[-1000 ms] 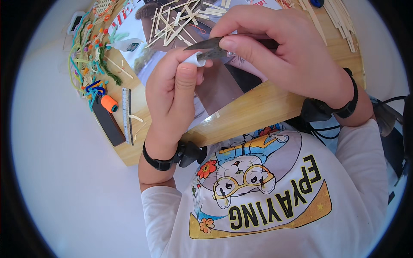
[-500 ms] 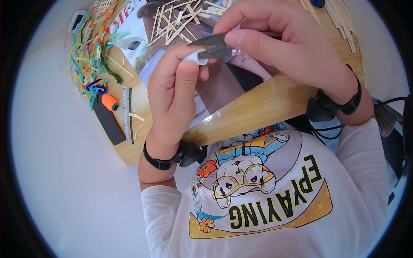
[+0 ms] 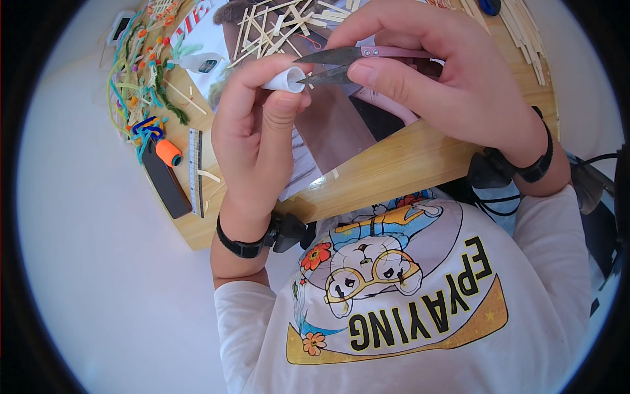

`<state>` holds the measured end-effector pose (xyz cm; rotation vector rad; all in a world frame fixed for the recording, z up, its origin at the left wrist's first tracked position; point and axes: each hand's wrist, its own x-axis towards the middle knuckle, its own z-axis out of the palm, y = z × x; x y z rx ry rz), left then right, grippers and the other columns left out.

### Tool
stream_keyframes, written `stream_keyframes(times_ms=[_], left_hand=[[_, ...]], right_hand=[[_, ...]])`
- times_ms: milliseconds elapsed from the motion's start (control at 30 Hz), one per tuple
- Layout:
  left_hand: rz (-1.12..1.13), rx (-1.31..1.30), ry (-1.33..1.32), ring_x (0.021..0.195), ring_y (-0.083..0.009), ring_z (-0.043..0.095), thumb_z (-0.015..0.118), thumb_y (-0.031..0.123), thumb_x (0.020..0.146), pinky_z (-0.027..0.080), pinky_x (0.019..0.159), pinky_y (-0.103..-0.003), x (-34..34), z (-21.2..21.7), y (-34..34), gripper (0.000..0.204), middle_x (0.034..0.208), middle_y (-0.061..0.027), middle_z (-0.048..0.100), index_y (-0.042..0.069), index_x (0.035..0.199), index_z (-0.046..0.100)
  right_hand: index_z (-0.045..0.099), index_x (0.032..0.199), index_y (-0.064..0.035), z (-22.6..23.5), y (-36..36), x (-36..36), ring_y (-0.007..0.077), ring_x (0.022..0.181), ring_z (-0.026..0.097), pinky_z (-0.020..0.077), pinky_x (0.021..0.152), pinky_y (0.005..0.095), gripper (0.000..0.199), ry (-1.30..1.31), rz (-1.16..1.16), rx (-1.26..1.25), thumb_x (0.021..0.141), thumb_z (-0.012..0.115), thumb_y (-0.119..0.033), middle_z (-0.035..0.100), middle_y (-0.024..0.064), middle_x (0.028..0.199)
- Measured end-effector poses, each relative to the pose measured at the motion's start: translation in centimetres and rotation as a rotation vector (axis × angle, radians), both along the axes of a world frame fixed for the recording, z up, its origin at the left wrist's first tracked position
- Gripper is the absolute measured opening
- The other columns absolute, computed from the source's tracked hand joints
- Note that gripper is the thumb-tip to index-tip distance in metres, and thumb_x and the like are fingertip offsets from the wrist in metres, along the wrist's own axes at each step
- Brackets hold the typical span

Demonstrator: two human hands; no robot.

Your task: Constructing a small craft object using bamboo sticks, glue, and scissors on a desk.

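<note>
Between the thumb and fingers of my left hand [image 3: 252, 128] is a small white tube [image 3: 286, 80], its open end facing right. My right hand [image 3: 440, 79] grips a pair of thread snips [image 3: 331, 64] with dark blades and pink handles. The blades stand apart, and the lower tip is at the mouth of the tube. Whether that tip touches the rim I cannot tell. Below both hands lies a large printed sheet [image 3: 335, 134] on the wooden table.
Many thin wooden strips [image 3: 275, 26] are heaped beyond my hands, with longer ones [image 3: 522, 39] at far right. A glue bottle [image 3: 202, 62], ruler [image 3: 195, 172], orange thread spool [image 3: 168, 153], dark oblong case [image 3: 165, 182] and colourful yarn [image 3: 154, 85] lie to the left.
My left hand has shifted slightly left with the tube, showing more of its side. The snips have drawn back a little from the tube's opening, and their pink handle shows more.
</note>
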<state>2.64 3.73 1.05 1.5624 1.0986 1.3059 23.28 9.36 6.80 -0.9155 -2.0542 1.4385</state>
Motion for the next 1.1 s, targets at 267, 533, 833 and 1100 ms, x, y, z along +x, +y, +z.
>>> stream_keyframes(times_ms=[267, 533, 833, 1100], left_hand=[[0.149, 0.082, 0.212, 0.072, -0.0096, 0.056, 0.054, 0.018, 0.095, 0.043, 0.065, -0.021, 0.3, -0.2, -0.1, 0.021, 0.083, -0.0044, 0.060, -0.001, 0.100, 0.060], [0.018, 0.057, 0.222, 0.069, -0.0086, 0.053, 0.050, 0.020, 0.097, 0.041, 0.060, -0.021, -0.1, -0.4, -0.3, 0.024, 0.081, -0.0041, 0.058, -0.001, 0.102, 0.059], [0.065, -0.011, 0.075, 0.075, -0.0076, 0.055, 0.054, 0.015, 0.095, 0.045, 0.068, -0.020, 0.4, -0.2, -0.5, 0.021, 0.091, -0.0052, 0.062, -0.003, 0.105, 0.058], [-0.018, 0.036, 0.123, 0.069, -0.0062, 0.049, 0.050, 0.026, 0.097, 0.039, 0.061, -0.020, 0.4, -0.4, -0.5, 0.028, 0.081, -0.0016, 0.058, -0.001, 0.099, 0.059]], right_hand=[[0.059, 0.108, -0.0033, -0.4, 0.1, 0.1, 0.0100, 0.059, 0.059, 0.0458, 0.054, 0.0224, 0.023, -0.020, -0.001, 0.108, 0.088, 0.061, -0.016, 0.063, 0.0058, 0.071], [0.058, 0.106, -0.0032, -0.8, 0.5, 0.4, 0.0132, 0.060, 0.061, 0.0471, 0.056, 0.0240, 0.022, -0.045, 0.067, 0.094, 0.089, 0.059, -0.017, 0.064, 0.0076, 0.072], [0.058, 0.107, -0.0031, -0.5, 0.2, 0.1, 0.0125, 0.062, 0.061, 0.0472, 0.057, 0.0238, 0.021, -0.079, 0.020, 0.036, 0.090, 0.057, -0.015, 0.064, 0.0084, 0.073], [0.058, 0.106, -0.0027, -0.3, 0.4, 0.1, 0.0182, 0.061, 0.061, 0.0479, 0.056, 0.0274, 0.023, -0.124, 0.080, 0.105, 0.091, 0.056, -0.020, 0.062, 0.0108, 0.072]])
